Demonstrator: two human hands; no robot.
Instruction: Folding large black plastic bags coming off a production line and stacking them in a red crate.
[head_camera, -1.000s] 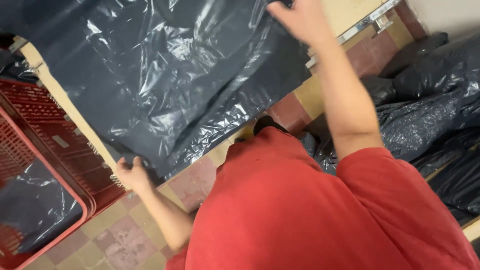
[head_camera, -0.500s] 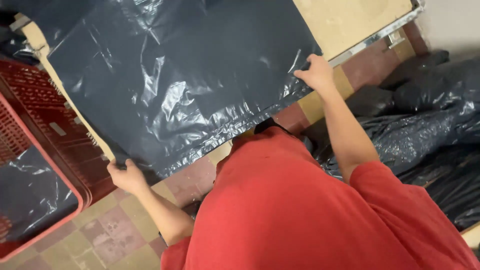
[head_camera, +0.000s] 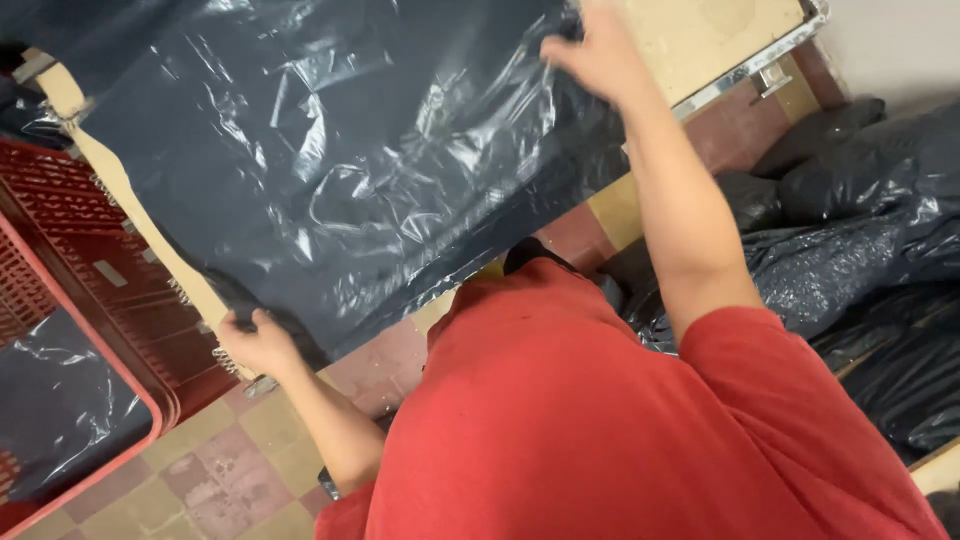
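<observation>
We hold a dark plastic bag (head_camera: 340, 170) half spread over the desk (head_camera: 720, 40), left hand (head_camera: 262, 345) pinching its near corner, right hand (head_camera: 600, 55) gripping the far edge, wrinkles yet unsmoothed.

You see a thin glossy plastic bag (head_camera: 340, 170), a matt wooden table (head_camera: 710, 40) with metal edge, and matt red plastic crates (head_camera: 70, 280).

There is a single view, from a camera worn on the person's head. It looks steeply down and forward over the red-shirted chest (head_camera: 600, 420), close to the body, so the torso fills the lower frame. The bench (head_camera: 700, 40) with the dark plastic sheet (head_camera: 330, 150) lies across the top, and tiled floor (head_camera: 220, 470) shows at lower left. No second view shares the scene.
</observation>
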